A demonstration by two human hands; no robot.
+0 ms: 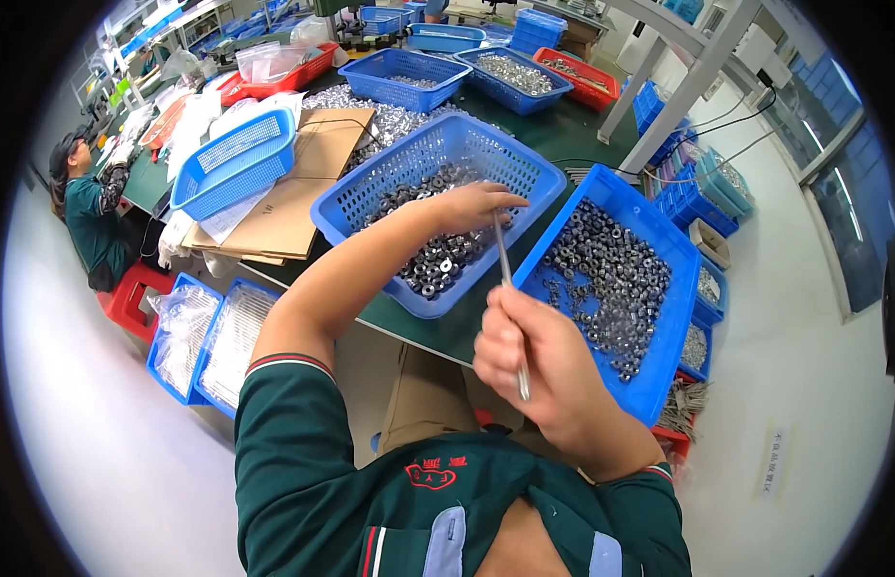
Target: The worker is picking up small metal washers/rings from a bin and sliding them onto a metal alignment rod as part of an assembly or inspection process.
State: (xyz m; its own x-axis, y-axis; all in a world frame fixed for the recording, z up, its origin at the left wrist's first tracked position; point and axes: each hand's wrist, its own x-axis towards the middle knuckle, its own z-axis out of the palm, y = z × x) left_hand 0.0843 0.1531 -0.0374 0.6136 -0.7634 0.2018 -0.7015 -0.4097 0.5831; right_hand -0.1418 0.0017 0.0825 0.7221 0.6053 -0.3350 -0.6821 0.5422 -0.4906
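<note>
My right hand (539, 361) is closed around a thin metal rod (505, 258), which slants up and to the left, its lower end sticking out below the fist. At the rod's upper end, the fingers of my left hand (472, 207) are bent together in a pinch; what they hold there is too small to make out. Both meet above the right side of a blue perforated basket (337, 213), partly filled with small dark metal ring-shaped parts (430, 269). Right of it, a solid blue tray (671, 380) holds many similar metal rings (611, 279).
A light-blue basket (238, 159) stands on flat cardboard (318, 183) at the left. Loose shiny parts (356, 101) lie behind, near blue bins (385, 67) and a red tray (587, 82). A grey frame post (673, 111) rises at right. A co-worker (87, 212) sits far left.
</note>
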